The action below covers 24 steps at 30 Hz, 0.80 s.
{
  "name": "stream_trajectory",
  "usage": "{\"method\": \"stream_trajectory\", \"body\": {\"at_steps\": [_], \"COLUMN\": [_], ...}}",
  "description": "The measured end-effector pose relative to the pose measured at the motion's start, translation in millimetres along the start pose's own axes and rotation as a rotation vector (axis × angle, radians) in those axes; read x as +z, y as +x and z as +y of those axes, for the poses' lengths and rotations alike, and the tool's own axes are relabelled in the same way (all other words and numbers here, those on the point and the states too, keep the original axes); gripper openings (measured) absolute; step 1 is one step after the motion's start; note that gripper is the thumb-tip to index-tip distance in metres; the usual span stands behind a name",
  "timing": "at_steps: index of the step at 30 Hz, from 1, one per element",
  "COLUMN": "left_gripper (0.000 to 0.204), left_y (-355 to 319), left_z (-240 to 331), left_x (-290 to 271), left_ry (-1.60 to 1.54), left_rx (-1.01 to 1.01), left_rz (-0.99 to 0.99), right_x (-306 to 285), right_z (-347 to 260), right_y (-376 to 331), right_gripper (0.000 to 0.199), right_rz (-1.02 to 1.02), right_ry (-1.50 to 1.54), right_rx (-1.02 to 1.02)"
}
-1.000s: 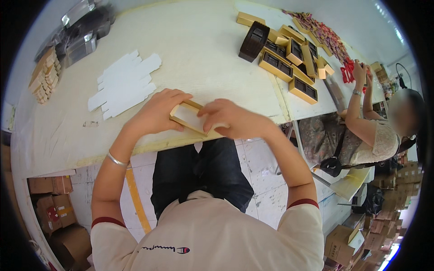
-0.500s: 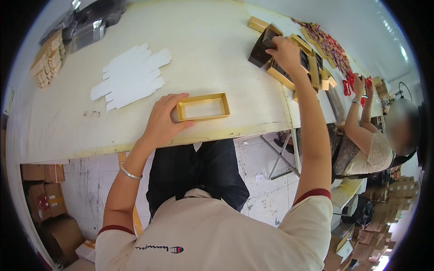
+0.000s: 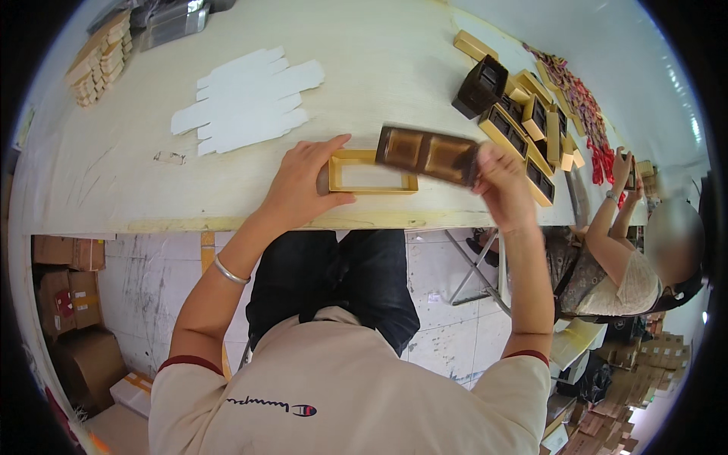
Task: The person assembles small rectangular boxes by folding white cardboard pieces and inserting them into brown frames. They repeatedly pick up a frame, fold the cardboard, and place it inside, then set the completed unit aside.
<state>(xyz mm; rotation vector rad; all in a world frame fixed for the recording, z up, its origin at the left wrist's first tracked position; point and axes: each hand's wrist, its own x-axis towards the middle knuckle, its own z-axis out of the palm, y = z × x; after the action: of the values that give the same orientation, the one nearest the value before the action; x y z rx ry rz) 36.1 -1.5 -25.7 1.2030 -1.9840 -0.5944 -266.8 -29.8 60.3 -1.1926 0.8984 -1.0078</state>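
Observation:
My left hand [image 3: 299, 186] grips the left end of a shallow gold box [image 3: 373, 191], thumb at the near side and fingers at the far side. The box sits near the table's front edge, with a pale inside. In my right hand [image 3: 506, 188] is a dark brown plastic tray [image 3: 423, 154] with two square compartments, pinched by its right end. The tray is slightly blurred and tilted, hanging over the box's right part and hiding its far right corner. Farther right stands a stack of similar brown trays [image 3: 472, 97].
Several gold boxes with brown trays [image 3: 500, 129] lie at the right. White flat card blanks [image 3: 250, 98] spread at left, beyond them a pile of gold-edged pieces [image 3: 98, 64] and clear plastic [image 3: 174, 29]. A co-worker [image 3: 622, 258] sits right, near red ribbons [image 3: 603, 161].
My right hand has left the tray stack and come nearer and left with one brown tray. My left hand still holds the gold box.

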Motion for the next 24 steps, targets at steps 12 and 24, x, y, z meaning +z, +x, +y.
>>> {"method": "stream_trajectory", "body": {"at_steps": [12,24], "left_gripper": [0.071,0.063], "left_y": [20.0,31.4], "left_z": [9.0,20.3], "left_x": [-18.3,-24.9], "left_ry": [0.01,0.082], "left_rx": [0.064,-0.009], "left_rz": [-0.278,-0.429], "right_x": [21.0,34.8], "right_z": [60.7,22.8], "right_y": [-2.5,-22.4], "right_gripper": [0.029,0.061], "right_rz": [-0.011,-0.37], "right_ry": [-0.199,-1.119], "right_rx": [0.153,-0.634]}}
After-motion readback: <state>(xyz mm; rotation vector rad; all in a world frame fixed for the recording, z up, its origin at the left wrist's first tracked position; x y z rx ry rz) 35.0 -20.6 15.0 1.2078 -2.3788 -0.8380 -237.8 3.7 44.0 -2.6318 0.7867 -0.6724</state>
